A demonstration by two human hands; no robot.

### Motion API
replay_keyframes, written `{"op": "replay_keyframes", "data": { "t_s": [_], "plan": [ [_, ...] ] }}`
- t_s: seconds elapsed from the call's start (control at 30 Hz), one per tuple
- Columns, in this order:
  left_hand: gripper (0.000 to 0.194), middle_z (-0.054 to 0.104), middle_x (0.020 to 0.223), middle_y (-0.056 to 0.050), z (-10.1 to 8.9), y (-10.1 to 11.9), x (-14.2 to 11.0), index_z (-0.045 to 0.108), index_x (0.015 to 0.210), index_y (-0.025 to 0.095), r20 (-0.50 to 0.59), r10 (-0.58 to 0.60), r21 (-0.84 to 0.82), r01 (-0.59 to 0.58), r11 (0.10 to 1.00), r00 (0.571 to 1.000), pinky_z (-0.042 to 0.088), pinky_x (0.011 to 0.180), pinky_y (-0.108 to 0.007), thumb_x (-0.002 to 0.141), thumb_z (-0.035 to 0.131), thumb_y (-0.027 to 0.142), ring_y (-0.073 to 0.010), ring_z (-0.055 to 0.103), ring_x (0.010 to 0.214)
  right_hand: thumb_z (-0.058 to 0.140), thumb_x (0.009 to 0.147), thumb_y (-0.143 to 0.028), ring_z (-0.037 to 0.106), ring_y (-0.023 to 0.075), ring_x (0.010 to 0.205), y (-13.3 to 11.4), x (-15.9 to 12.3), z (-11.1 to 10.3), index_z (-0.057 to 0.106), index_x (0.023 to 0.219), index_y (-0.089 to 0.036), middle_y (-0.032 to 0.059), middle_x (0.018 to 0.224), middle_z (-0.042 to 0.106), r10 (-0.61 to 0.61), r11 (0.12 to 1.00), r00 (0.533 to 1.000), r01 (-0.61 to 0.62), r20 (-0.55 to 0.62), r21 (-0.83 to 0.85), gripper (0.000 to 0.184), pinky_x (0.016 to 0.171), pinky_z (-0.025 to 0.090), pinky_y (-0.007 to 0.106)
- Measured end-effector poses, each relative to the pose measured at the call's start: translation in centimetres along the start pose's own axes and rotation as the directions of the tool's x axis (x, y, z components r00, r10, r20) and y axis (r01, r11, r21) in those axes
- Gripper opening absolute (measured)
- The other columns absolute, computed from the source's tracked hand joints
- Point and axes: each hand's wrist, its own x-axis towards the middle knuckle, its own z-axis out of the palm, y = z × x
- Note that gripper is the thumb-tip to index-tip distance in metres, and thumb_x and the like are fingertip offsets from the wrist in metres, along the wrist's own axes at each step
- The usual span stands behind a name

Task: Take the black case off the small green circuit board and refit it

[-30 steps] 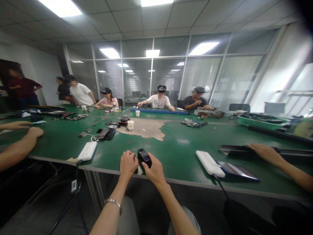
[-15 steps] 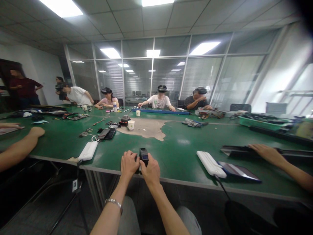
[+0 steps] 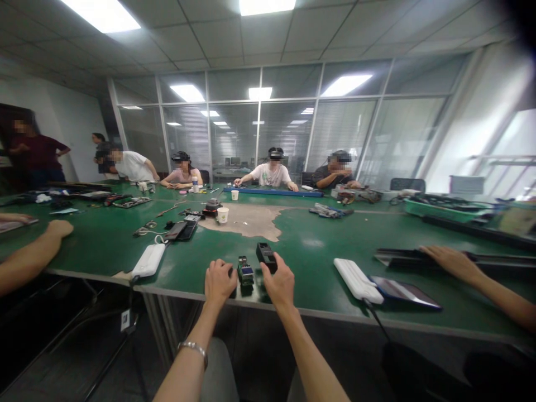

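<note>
Near the table's front edge, my right hand grips a black plastic cover with openings in its face, tilted to the right. Just left of it a small green circuit board module with a little dark screen stands on the green table. The board and the cover are apart. My left hand is closed beside the board, its back towards me. A dark edge shows by its thumb, but the fingers hide what they hold.
To the left lie a white power bank and several dark electronic parts. A paper cup stands ahead. Another white power bank and a tablet lie right, near a co-worker's hand on a black channel-shaped piece.
My right hand has moved right and slightly up with the black cover, away from the module. The green board is now bare between my hands. My left hand has hardly moved.
</note>
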Motion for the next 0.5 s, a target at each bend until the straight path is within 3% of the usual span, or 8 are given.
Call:
{"op": "replay_keyframes", "data": {
  "t_s": [0.17, 0.5],
  "plan": [
    [0.031, 0.058, 0.1, -0.007, 0.3, -0.1, 0.2, 0.07, 0.1, 0.026, -0.007, -0.017, -0.004, 0.017, 1.0, 1.0, 0.035, 0.082, -0.032, 0.088, 0.048, 0.043, -0.0214, 0.047, 0.098, 0.056, 0.082, -0.036, 0.063, 0.0293, 0.095, 2.7, -1.2, 1.1, 0.054, 0.126, -0.009, 0.0174, 0.105, 0.067, 0.014, 1.0, 1.0, -0.014, 0.021, -0.025, 0.052, 0.083, 0.046, 0.038],
    [0.032, 0.058, 0.101, -0.007, 0.3, 0.0, 0.1, 0.072, 0.096, 0.025, 0.017, -0.029, 0.004, 0.029, 1.0, 0.999, 0.036, 0.083, -0.031, 0.089, 0.046, 0.043, -0.0206, 0.048, 0.098, 0.058, 0.081, -0.04, 0.053, 0.0293, 0.111, 3.3, -2.4, 1.8, 0.047, 0.132, -0.006, 0.0183, 0.123, 0.059, -0.056, 0.998, 0.998, 0.056, -0.003, -0.011, 0.062, 0.097, 0.041, 0.039]
  ]
}}
